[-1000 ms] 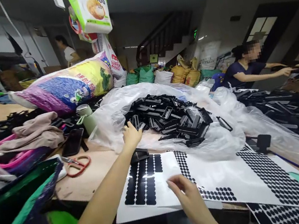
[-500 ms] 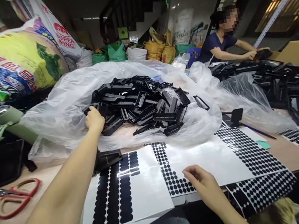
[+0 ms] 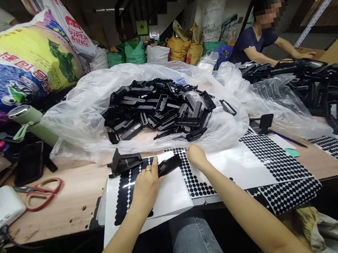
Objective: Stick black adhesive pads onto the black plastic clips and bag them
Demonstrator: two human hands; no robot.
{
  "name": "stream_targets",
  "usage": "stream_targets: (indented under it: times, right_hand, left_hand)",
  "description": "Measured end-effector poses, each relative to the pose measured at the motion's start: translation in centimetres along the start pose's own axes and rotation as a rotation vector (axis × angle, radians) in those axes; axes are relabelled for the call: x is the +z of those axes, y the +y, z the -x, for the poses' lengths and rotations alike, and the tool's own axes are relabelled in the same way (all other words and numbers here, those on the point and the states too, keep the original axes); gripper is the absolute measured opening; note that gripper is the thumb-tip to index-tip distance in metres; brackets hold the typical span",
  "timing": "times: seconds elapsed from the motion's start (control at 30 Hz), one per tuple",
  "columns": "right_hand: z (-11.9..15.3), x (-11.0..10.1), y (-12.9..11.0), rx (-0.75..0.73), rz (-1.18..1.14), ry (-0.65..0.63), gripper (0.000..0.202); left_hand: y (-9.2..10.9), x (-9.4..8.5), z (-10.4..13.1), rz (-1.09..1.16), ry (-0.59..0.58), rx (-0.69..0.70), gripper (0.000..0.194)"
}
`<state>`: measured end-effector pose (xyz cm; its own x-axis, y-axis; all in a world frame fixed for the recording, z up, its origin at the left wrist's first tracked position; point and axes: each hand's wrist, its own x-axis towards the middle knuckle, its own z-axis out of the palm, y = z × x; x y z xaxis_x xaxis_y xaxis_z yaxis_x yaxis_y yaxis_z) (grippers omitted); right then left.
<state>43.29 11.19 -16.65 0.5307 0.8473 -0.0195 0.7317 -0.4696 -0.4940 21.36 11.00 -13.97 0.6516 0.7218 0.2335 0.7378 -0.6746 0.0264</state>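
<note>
My left hand (image 3: 146,186), with a ring on one finger, grips a slim black plastic part (image 3: 170,165) above the white sheet (image 3: 171,193) with strips of black round stickers. Its index finger reaches along the part's near end. My right hand (image 3: 196,156) is closed at the upper part of a second sheet of black dot stickers (image 3: 195,185), just right of the plastic part. Its fingertips face away from me, and what they pinch is hidden. Close behind my left hand stands a black folding stand (image 3: 124,161).
Black plastic parts (image 3: 159,106) lie piled on clear plastic film (image 3: 68,109). To the left are red-handled scissors (image 3: 45,194), a phone (image 3: 29,162), a white device (image 3: 5,207) and a green bottle (image 3: 36,123). A co-worker (image 3: 259,43) sits behind another black pile (image 3: 320,78).
My left hand has come back from the pile with a black plastic part. My right hand has moved up and left over the dot stickers and closed. The view has shifted slightly.
</note>
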Motion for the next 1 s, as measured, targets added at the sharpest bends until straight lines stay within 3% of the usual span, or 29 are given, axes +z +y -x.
stream_targets:
  times: [0.17, 0.27, 0.37, 0.53, 0.67, 0.77, 0.83, 0.9, 1.0]
  right_hand:
    - [-0.1, 0.2, 0.3, 0.03, 0.042, -0.015, 0.014]
    - [0.1, 0.1, 0.4, 0.008, 0.03, -0.01, 0.014]
    - [0.5, -0.2, 0.5, -0.022, -0.012, -0.019, 0.013]
    - [1.5, -0.9, 0.5, -0.072, -0.153, -0.025, 0.014]
    - [4.1, -1.7, -0.3, -0.128, -0.296, -0.018, 0.017]
    - [7.1, -2.6, -2.0, -0.174, -0.401, -0.062, 0.023]
    - [9.2, -3.5, -3.6, -0.197, -0.539, -0.127, 0.024]
    - [11.3, -4.3, -5.2, -0.231, -0.689, -0.212, 0.024]
    - [13.8, -4.9, -7.5, -0.333, -0.749, -0.279, 0.019]
  left_hand:
    - [-1.9, 1.2, 3.0, 0.181, 0.068, -0.046, 0.028]
    - [-2.5, 1.2, 4.1, 0.243, 0.149, -0.08, 0.037]
    - [-3.8, 0.2, 4.7, 0.324, 0.245, -0.128, 0.047]
    - [-6.9, -2.5, 5.4, 0.384, 0.432, -0.322, 0.036]
    - [-6.6, -2.5, 5.8, 0.421, 0.214, -0.068, 0.04]
    - [-4.9, -1.4, 5.6, 0.505, 0.09, 0.011, 0.019]
    - [-3.8, -1.1, 5.2, 0.687, 0.095, -0.12, 0.013]
    - [-2.9, -1.7, 4.8, 1.001, 0.084, -0.368, 0.017]
    - [-2.0, -3.7, 4.5, 1.569, -0.095, -0.664, 0.022]
